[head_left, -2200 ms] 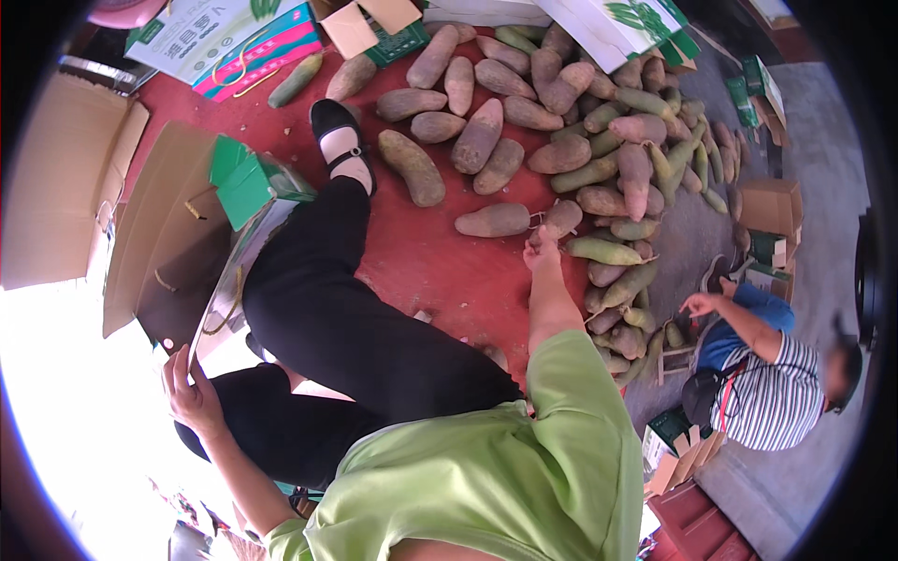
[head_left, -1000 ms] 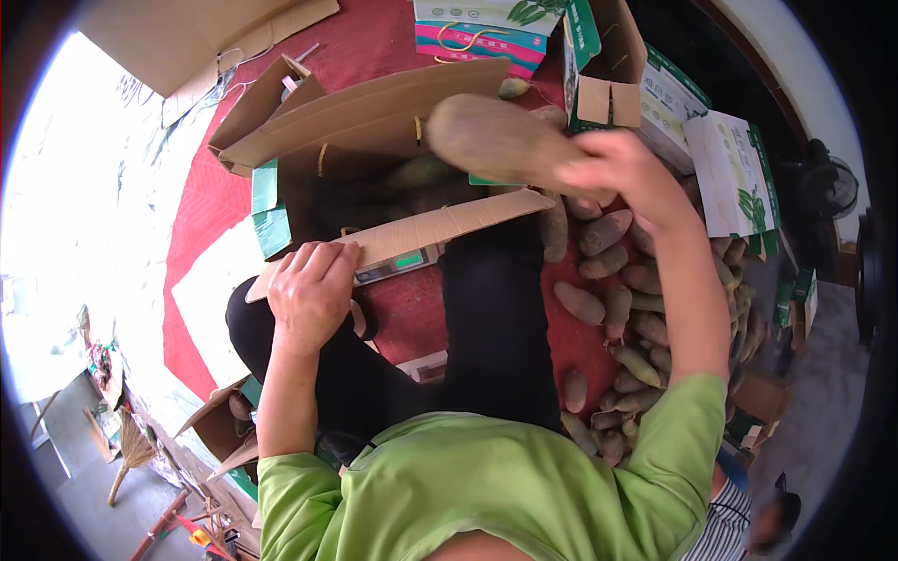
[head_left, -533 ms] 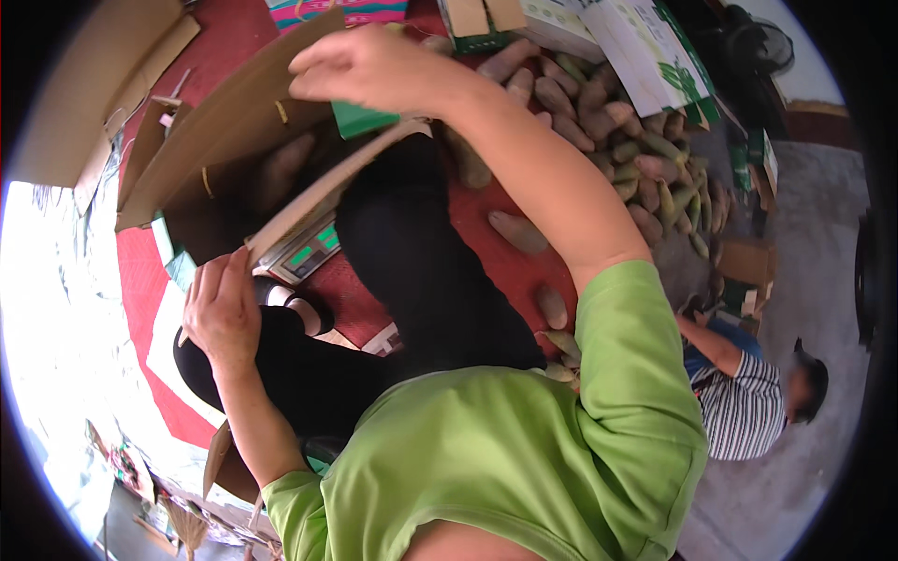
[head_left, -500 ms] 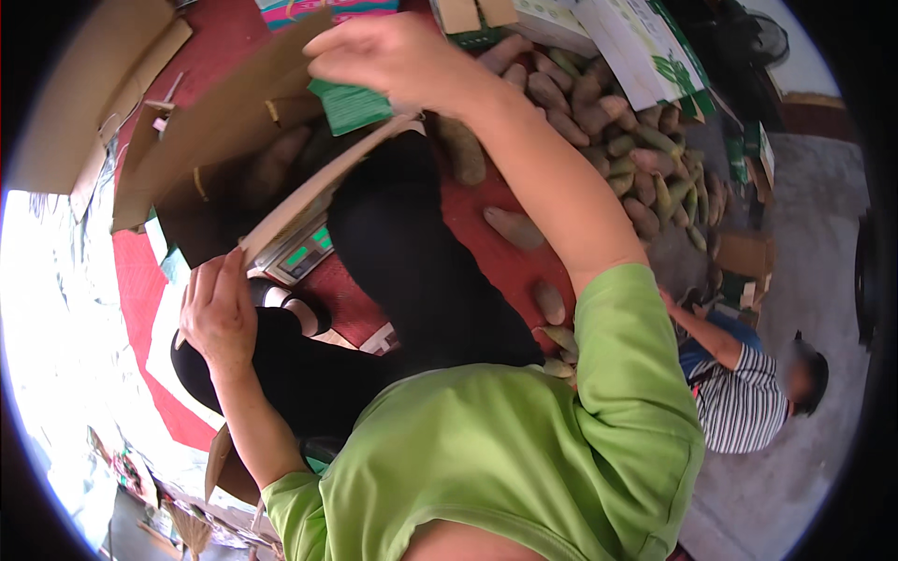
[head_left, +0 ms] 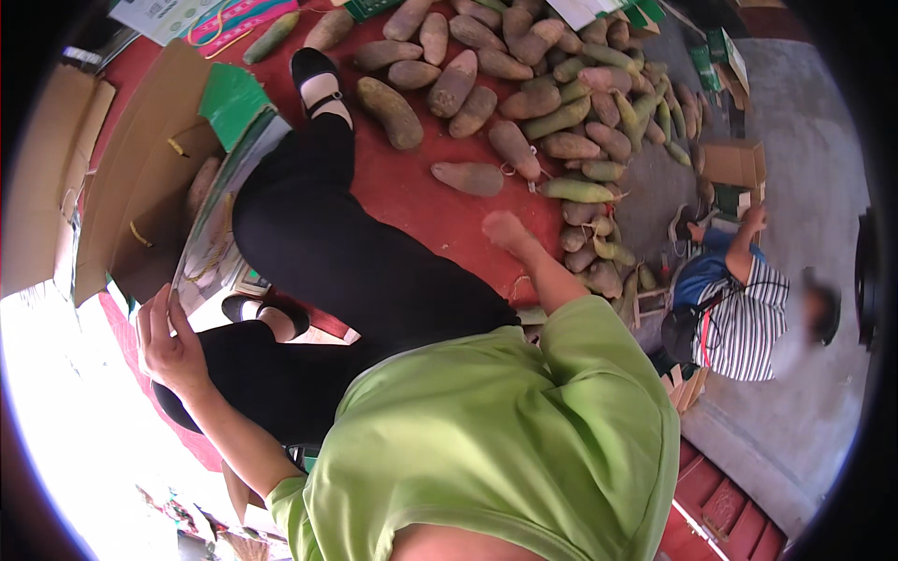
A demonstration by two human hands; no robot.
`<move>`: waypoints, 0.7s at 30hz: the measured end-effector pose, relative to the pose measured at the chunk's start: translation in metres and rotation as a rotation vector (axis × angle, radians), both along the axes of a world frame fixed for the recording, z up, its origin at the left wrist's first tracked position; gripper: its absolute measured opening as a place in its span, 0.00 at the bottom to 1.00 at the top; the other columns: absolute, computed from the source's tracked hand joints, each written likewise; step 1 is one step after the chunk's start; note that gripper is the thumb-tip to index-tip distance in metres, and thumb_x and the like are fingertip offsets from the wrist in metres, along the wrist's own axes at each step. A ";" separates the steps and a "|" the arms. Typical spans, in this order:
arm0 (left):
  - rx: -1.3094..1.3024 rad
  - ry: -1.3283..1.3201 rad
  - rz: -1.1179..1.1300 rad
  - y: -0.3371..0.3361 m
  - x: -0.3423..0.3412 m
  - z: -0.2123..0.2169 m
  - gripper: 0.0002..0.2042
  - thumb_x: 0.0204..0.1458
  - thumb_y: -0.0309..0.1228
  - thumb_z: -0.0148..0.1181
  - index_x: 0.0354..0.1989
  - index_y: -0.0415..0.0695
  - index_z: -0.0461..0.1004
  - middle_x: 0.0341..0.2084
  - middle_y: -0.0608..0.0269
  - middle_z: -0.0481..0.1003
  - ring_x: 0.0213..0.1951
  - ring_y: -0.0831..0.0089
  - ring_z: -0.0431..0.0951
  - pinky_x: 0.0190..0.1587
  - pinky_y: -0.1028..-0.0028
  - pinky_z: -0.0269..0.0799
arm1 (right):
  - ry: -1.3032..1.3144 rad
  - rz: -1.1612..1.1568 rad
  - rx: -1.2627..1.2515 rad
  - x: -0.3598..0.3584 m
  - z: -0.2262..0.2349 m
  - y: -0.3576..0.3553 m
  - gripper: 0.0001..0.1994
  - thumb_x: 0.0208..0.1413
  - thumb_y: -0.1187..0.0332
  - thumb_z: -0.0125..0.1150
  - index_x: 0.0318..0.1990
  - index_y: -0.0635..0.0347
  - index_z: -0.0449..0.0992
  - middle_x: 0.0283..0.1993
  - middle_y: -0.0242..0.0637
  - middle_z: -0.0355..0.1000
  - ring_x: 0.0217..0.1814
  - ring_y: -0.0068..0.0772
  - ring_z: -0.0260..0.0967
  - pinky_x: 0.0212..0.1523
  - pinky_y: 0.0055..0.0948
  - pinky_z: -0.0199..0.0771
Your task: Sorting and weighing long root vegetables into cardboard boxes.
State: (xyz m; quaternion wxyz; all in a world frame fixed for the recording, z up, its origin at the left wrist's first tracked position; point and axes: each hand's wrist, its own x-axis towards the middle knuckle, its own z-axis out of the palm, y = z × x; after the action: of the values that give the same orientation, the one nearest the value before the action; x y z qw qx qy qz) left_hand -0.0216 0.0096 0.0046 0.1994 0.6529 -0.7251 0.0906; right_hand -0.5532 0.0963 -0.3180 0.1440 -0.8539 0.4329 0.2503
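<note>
An open cardboard carton (head_left: pixel 150 178) stands in front of my left leg, its near flap (head_left: pixel 220 220) beside my knee. My left hand (head_left: pixel 173 346) is at the flap's lower end, fingers stretched out and fingertips touching or very near the edge. Part of a long root vegetable, like a large radish, (head_left: pixel 203 184) shows inside the carton; the rest is hidden. My right hand (head_left: pixel 510 232) is low over the red mat (head_left: pixel 421 215), right of my leg, blurred, with its fingers hard to make out. Nearest to it lie a pinkish-brown radish (head_left: pixel 468 178) and another radish (head_left: pixel 514 150).
A large heap of brown and green radishes (head_left: pixel 561 117) spreads across the right. A scale (head_left: pixel 251 282) partly shows beside the carton. Behind the heap are small cartons (head_left: pixel 734 164). A person in a striped shirt (head_left: pixel 744 318) is at the right.
My right hand has left the carton's far flap end and swung right and down over the mat. My left hand stays by the flap, fingers looser. The view has shifted, showing more radishes.
</note>
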 end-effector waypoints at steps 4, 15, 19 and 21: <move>-0.014 -0.011 -0.019 -0.004 0.002 -0.006 0.05 0.50 0.24 0.60 0.35 0.44 0.78 0.30 0.65 0.77 0.32 0.69 0.78 0.34 0.73 0.73 | -0.315 -0.857 0.196 0.012 0.005 0.071 0.08 0.44 0.65 0.55 0.29 0.53 0.80 0.32 0.43 0.76 0.36 0.51 0.74 0.41 0.44 0.74; -0.052 -0.066 -0.022 -0.003 0.008 -0.014 0.04 0.52 0.28 0.61 0.34 0.45 0.79 0.31 0.66 0.78 0.32 0.69 0.80 0.33 0.74 0.76 | 0.168 -1.288 0.047 -0.020 0.033 0.058 0.23 0.49 0.59 0.56 0.55 0.47 0.67 0.59 0.41 0.61 0.62 0.48 0.58 0.55 0.46 0.67; -0.044 -0.072 0.016 -0.002 0.004 -0.015 0.06 0.51 0.23 0.60 0.37 0.44 0.78 0.31 0.61 0.77 0.35 0.65 0.79 0.35 0.71 0.74 | 0.167 -1.308 0.014 -0.029 0.027 0.048 0.26 0.48 0.62 0.60 0.58 0.47 0.64 0.59 0.42 0.61 0.62 0.47 0.58 0.56 0.46 0.66; -0.020 -0.082 0.045 -0.001 0.002 -0.013 0.06 0.51 0.23 0.60 0.37 0.44 0.78 0.31 0.60 0.77 0.36 0.64 0.79 0.36 0.70 0.74 | 0.188 -1.267 0.178 -0.029 0.026 0.048 0.27 0.47 0.64 0.61 0.58 0.47 0.63 0.58 0.42 0.61 0.62 0.47 0.58 0.57 0.46 0.65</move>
State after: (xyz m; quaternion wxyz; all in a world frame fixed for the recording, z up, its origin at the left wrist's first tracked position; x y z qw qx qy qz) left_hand -0.0196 0.0090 -0.0080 0.1740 0.6625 -0.7170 0.1292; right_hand -0.5823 0.1447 -0.2924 0.2954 -0.3920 0.8416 0.2255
